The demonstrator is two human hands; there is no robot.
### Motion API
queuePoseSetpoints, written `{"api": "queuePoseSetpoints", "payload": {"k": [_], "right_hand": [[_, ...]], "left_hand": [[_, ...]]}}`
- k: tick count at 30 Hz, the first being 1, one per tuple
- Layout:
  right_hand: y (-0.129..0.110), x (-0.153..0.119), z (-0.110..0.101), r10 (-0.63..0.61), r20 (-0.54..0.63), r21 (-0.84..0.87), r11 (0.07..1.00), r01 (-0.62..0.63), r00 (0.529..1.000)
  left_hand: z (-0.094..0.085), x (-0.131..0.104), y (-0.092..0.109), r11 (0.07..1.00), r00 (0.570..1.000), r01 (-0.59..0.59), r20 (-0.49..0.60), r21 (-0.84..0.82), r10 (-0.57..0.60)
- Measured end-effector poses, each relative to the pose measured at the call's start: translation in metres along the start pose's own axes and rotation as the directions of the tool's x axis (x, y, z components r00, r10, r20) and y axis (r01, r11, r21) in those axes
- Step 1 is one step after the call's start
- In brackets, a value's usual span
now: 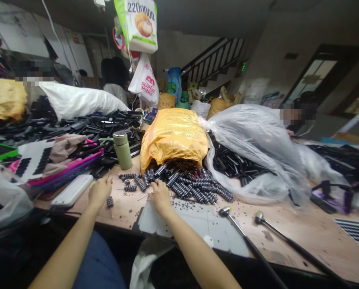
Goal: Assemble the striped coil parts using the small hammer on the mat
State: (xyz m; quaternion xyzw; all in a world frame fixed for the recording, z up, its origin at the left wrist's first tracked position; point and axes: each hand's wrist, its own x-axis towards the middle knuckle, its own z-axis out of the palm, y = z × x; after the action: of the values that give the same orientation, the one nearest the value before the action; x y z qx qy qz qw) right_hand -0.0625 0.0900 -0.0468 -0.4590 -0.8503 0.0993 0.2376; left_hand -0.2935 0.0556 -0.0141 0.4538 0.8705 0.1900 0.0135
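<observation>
My left hand (100, 192) is closed above the table's front edge, fingers pinched together; a thin pointed tip shows over them, but what they grip is unclear. Just beside it is a small black-and-white ridged cylinder (110, 202). My right hand (160, 196) has its fingers closed on a thin metal rod (145, 196) that points left. It is at the near edge of a pile of black-and-white ridged cylinders (182, 182), which spills from a yellow sack (176, 134). Several loose cylinders (130, 188) lie between my hands.
Two hammers (242, 235) (287, 239) lie at the right. Small dark bits surround a grey plate (194, 220). A green flask (122, 150), a white box (72, 190) and a pink basket (66, 170) stand left. Clear plastic (251, 132) covers black parts; people sit beyond.
</observation>
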Motion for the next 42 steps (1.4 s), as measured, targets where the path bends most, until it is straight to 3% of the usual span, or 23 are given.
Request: {"api": "queuePoseSetpoints", "payload": {"k": [3, 5, 8, 12, 15, 19, 22, 24, 25, 27, 30, 32, 33, 35, 37, 39, 42], "right_hand": [[-0.015, 0.024, 0.013, -0.027, 0.040, -0.109, 0.994, 0.031, 0.999], [-0.022, 0.034, 0.023, -0.032, 0.076, -0.126, 0.991, 0.042, 0.997], [-0.026, 0.041, 0.035, -0.007, 0.099, -0.138, 0.990, 0.021, 0.995], [-0.023, 0.038, 0.036, 0.015, 0.101, -0.141, 0.990, 0.000, 0.995], [-0.019, 0.025, 0.029, 0.061, 0.051, -0.096, 0.994, -0.056, 0.997], [-0.007, -0.001, 0.010, 0.145, -0.059, 0.158, 0.978, -0.134, 0.988], [0.013, -0.029, -0.011, 0.251, -0.099, 0.421, 0.887, -0.188, 0.963], [0.031, -0.053, -0.024, 0.324, -0.107, 0.569, 0.795, -0.209, 0.940], [0.039, -0.065, -0.030, 0.359, -0.106, 0.622, 0.752, -0.220, 0.927], [0.054, -0.090, -0.038, 0.420, -0.096, 0.685, 0.686, -0.246, 0.902], [0.070, -0.120, -0.044, 0.483, -0.078, 0.696, 0.653, -0.299, 0.872], [0.081, -0.132, -0.048, 0.491, -0.067, 0.665, 0.671, -0.328, 0.869], [0.088, -0.136, -0.052, 0.483, -0.067, 0.643, 0.690, -0.332, 0.873], [0.106, -0.135, -0.065, 0.439, -0.098, 0.583, 0.753, -0.307, 0.893], [0.134, -0.126, -0.084, 0.405, -0.170, 0.437, 0.848, -0.300, 0.898], [0.169, -0.108, -0.108, 0.430, -0.255, 0.176, 0.902, -0.395, 0.866], [0.227, -0.071, -0.138, 0.509, -0.294, 0.066, 0.855, -0.514, 0.809]], "left_hand": [[0.004, 0.020, -0.007, 0.999, 1.000, 0.001, 0.021, 0.037, -0.002], [0.008, 0.021, -0.012, 0.997, 1.000, 0.008, 0.001, 0.070, -0.008], [0.015, 0.003, -0.024, 0.988, 0.998, 0.057, -0.006, 0.143, -0.056], [0.034, -0.032, -0.032, 0.992, 0.981, -0.021, 0.194, 0.125, -0.004], [0.046, -0.036, -0.017, 0.996, 0.982, -0.061, 0.180, 0.060, 0.049], [0.046, -0.015, 0.023, 0.998, 0.990, -0.054, 0.126, -0.035, 0.058], [0.041, -0.017, 0.059, 0.982, 0.991, -0.128, -0.046, -0.140, 0.123], [0.041, -0.038, 0.087, 0.893, 0.977, -0.214, -0.108, -0.397, 0.186], [0.044, -0.053, 0.101, 0.788, 0.973, -0.216, -0.058, -0.577, 0.224], [0.053, -0.086, 0.131, 0.516, 0.940, -0.025, 0.156, -0.856, 0.304], [0.069, -0.128, 0.172, 0.209, 0.867, 0.261, 0.324, -0.942, 0.378], [0.079, -0.144, 0.192, 0.109, 0.873, 0.300, 0.319, -0.948, 0.369], [0.082, -0.148, 0.199, 0.101, 0.890, 0.267, 0.285, -0.958, 0.357], [0.088, -0.153, 0.206, 0.173, 0.926, 0.109, 0.163, -0.979, 0.341], [0.092, -0.155, 0.204, 0.305, 0.911, -0.111, 0.026, -0.946, 0.411], [0.097, -0.159, 0.200, 0.380, 0.827, -0.322, -0.062, -0.867, 0.559], [0.106, -0.169, 0.200, 0.373, 0.629, -0.588, -0.115, -0.718, 0.769]]}}
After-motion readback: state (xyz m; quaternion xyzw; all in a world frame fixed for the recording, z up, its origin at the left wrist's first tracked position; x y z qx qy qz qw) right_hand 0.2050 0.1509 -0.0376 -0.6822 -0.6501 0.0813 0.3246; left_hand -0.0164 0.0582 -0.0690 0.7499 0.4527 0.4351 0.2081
